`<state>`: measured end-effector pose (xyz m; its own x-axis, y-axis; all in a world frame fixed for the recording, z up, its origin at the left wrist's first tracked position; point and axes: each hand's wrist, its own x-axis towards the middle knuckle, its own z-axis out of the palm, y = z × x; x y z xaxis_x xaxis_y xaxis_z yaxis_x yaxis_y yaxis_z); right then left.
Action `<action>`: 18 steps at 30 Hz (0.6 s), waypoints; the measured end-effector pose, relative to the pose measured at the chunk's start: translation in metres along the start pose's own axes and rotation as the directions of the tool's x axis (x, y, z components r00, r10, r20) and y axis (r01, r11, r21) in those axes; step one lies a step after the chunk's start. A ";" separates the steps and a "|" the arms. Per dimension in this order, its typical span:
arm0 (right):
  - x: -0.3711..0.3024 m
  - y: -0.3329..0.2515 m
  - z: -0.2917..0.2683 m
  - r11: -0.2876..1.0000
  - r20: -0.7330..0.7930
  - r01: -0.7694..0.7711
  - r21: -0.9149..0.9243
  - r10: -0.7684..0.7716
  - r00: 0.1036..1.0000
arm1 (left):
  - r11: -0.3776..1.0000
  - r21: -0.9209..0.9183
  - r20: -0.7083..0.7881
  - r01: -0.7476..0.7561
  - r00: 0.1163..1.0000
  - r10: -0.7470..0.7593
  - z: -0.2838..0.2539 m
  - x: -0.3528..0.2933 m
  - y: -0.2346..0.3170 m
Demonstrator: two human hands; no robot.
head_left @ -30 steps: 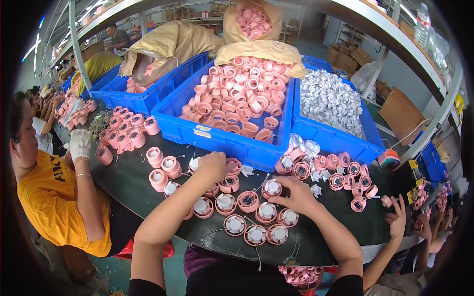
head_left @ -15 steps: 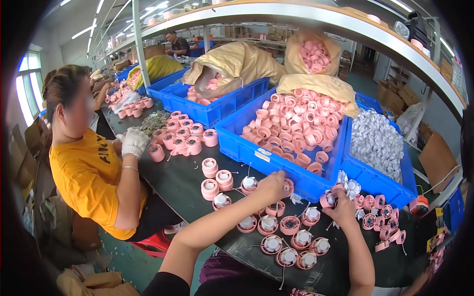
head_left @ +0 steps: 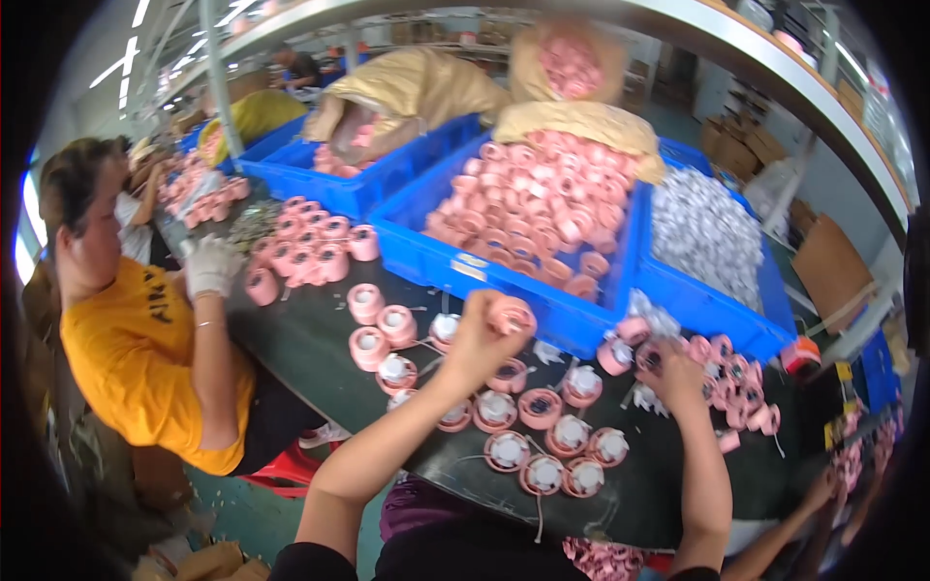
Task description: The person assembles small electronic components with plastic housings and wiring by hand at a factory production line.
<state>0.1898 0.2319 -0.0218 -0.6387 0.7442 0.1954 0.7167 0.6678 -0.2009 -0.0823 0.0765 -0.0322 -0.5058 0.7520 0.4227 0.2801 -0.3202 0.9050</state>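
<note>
My left hand (head_left: 475, 344) is raised before the near wall of the middle blue tray, its fingers closed round a pink plastic ring (head_left: 511, 315). To the right, my right hand (head_left: 680, 376) has its fingers on a pink round housing (head_left: 649, 357) with a dark inside, by the tray's right corner. Another pink housing with a white part (head_left: 615, 355) lies just left of those fingers. Between my forearms stand several pink housings with white round inserts (head_left: 541, 474) and thin pale wires. Plain pink rings (head_left: 395, 325) stand left of my left forearm.
Pink rings heap in the middle blue tray (head_left: 412, 254); white parts (head_left: 707, 232) fill the right one. Behind, a yellowish sack (head_left: 407, 87) lies over another tray. At left sits a co-worker in a yellow shirt (head_left: 155, 363), with a white-gloved hand (head_left: 213, 264). More pink housings (head_left: 741, 387) lie right.
The view has shifted. My left hand has lifted a pink ring from beside the tray. My right hand has left one white-filled housing on the table and moved to another.
</note>
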 end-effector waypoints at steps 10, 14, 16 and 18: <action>-0.008 -0.022 -0.008 0.868 -0.436 0.371 0.332 -0.208 0.876 | 0.984 -0.080 0.005 0.161 0.987 -0.161 -0.008 -0.015 0.034; -0.035 -0.071 -0.017 0.173 -0.028 0.057 0.983 -0.166 0.986 | 0.897 -0.329 0.119 0.297 0.955 -0.273 0.003 -0.032 0.052; -0.038 -0.088 -0.013 0.168 -0.084 0.121 0.978 -0.215 0.973 | 0.885 -0.382 0.178 0.265 0.961 -0.211 0.009 -0.044 0.052; -0.038 -0.089 -0.009 0.260 -0.073 0.139 0.955 -0.247 0.966 | 0.914 -0.290 0.189 0.284 0.953 -0.237 0.011 -0.048 0.053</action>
<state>0.1528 0.1446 -0.0024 -0.7736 0.5532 0.3090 -0.1699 0.2887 -0.9422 -0.0340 0.0302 -0.0050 -0.3942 0.9013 0.1795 -0.1245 -0.2459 0.9613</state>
